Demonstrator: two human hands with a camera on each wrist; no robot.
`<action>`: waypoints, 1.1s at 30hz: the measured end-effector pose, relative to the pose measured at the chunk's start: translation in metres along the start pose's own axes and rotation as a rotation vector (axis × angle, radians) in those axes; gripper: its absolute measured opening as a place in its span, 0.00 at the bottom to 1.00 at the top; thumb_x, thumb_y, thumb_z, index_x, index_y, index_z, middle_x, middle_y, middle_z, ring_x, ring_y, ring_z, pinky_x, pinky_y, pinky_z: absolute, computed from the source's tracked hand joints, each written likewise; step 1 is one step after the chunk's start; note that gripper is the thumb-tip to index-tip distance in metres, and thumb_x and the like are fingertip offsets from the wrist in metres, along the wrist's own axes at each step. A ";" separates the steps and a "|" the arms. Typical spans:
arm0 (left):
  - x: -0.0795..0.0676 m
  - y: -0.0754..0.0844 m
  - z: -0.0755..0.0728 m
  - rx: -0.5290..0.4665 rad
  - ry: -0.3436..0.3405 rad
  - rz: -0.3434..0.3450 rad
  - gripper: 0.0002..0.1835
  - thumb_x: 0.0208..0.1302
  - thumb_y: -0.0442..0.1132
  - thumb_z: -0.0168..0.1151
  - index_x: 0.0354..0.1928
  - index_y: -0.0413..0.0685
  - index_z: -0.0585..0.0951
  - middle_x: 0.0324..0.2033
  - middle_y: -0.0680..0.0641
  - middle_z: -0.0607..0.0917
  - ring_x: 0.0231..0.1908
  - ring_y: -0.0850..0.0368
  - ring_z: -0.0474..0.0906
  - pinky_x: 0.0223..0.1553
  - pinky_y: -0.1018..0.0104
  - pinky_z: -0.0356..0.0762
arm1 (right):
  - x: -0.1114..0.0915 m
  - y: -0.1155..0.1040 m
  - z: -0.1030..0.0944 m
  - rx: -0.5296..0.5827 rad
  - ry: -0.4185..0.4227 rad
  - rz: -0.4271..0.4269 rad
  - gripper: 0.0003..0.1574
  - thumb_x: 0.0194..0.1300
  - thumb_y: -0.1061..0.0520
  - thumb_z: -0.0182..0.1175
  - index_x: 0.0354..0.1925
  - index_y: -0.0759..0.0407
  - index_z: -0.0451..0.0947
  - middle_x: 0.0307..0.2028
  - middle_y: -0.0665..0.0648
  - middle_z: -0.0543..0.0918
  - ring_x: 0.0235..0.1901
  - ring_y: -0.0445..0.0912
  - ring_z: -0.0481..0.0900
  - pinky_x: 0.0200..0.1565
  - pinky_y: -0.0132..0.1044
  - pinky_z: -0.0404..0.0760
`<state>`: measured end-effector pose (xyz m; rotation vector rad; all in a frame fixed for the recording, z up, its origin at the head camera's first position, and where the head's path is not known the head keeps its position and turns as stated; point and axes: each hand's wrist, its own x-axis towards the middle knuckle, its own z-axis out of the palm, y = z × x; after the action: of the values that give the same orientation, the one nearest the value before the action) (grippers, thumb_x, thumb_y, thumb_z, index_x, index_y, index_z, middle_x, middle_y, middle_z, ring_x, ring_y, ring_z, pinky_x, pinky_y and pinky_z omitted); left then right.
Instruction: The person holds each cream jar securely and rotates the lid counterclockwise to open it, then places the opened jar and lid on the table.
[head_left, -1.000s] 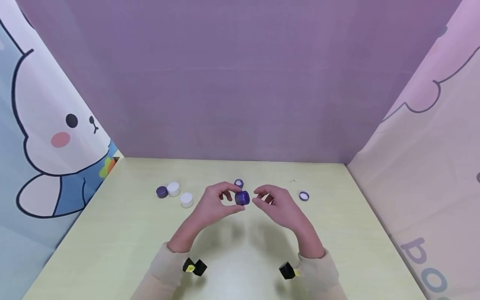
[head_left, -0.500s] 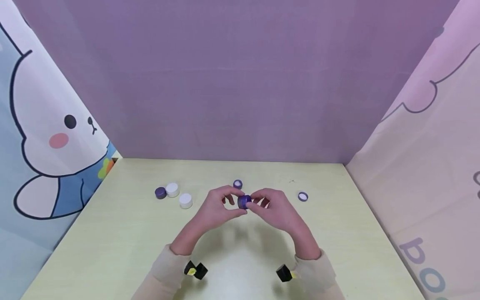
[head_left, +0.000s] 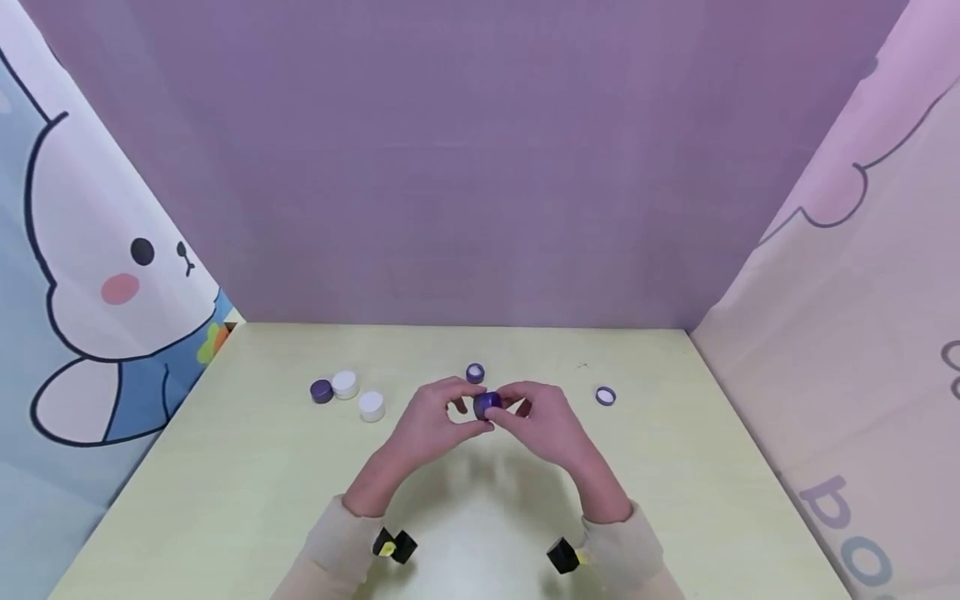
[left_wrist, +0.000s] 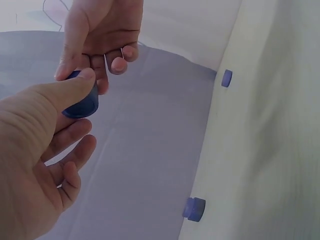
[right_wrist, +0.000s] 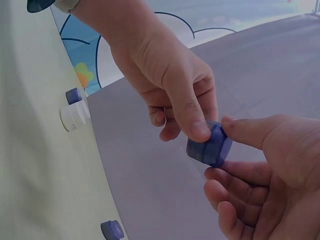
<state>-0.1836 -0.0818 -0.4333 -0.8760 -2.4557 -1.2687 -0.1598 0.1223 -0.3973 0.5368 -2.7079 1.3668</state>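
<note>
A small purple jar [head_left: 487, 406] is held above the table between both hands, its lid end toward the right. My left hand [head_left: 431, 421] pinches the jar's body between thumb and forefinger. From the other side my right hand [head_left: 542, 421] grips the lid end with thumb and fingers. In the right wrist view, a seam runs round the jar [right_wrist: 209, 145] between the two grips. Behind the hands an open purple jar [head_left: 475, 372] stands on the table. Right of them lies a purple lid [head_left: 605, 396] with its pale inside up.
Two white round jars [head_left: 371, 406] and a purple lidded jar or cap [head_left: 321, 391] stand at the left of the pale table [head_left: 247, 500]. A purple backdrop [head_left: 465, 167] rises behind, with printed cloth walls [head_left: 840, 333] on both sides.
My right hand has come left to the purple jar and taken hold of its lid end, which was free before. My left hand has kept its pinch, shifting only slightly.
</note>
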 end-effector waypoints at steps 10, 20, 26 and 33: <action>0.005 0.010 0.000 0.013 0.003 0.076 0.20 0.49 0.48 0.78 0.45 0.53 0.87 0.37 0.64 0.83 0.32 0.67 0.77 0.33 0.71 0.77 | -0.006 -0.001 -0.003 -0.029 0.024 0.045 0.13 0.60 0.42 0.68 0.36 0.48 0.86 0.28 0.41 0.83 0.25 0.47 0.78 0.26 0.38 0.77; 0.003 0.007 0.002 -0.021 0.013 0.006 0.19 0.47 0.43 0.80 0.43 0.51 0.87 0.36 0.61 0.84 0.29 0.57 0.82 0.32 0.65 0.81 | -0.002 -0.001 0.005 -0.011 0.048 0.048 0.14 0.59 0.44 0.69 0.35 0.52 0.87 0.27 0.44 0.84 0.27 0.45 0.78 0.25 0.37 0.77; 0.006 0.006 -0.001 -0.017 0.005 -0.006 0.18 0.46 0.43 0.80 0.41 0.52 0.87 0.35 0.63 0.84 0.26 0.68 0.79 0.29 0.71 0.79 | 0.002 0.001 0.008 -0.013 0.067 0.035 0.15 0.60 0.46 0.69 0.36 0.55 0.87 0.28 0.46 0.84 0.27 0.48 0.78 0.25 0.36 0.76; 0.004 0.004 0.001 -0.025 -0.009 0.020 0.16 0.47 0.41 0.79 0.40 0.52 0.87 0.34 0.62 0.84 0.24 0.69 0.78 0.26 0.71 0.78 | -0.001 0.006 0.013 -0.041 0.085 -0.006 0.13 0.60 0.48 0.69 0.38 0.55 0.87 0.30 0.48 0.84 0.25 0.44 0.77 0.25 0.35 0.76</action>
<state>-0.1847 -0.0778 -0.4296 -0.9121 -2.4371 -1.2943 -0.1594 0.1153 -0.4098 0.4717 -2.6586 1.2979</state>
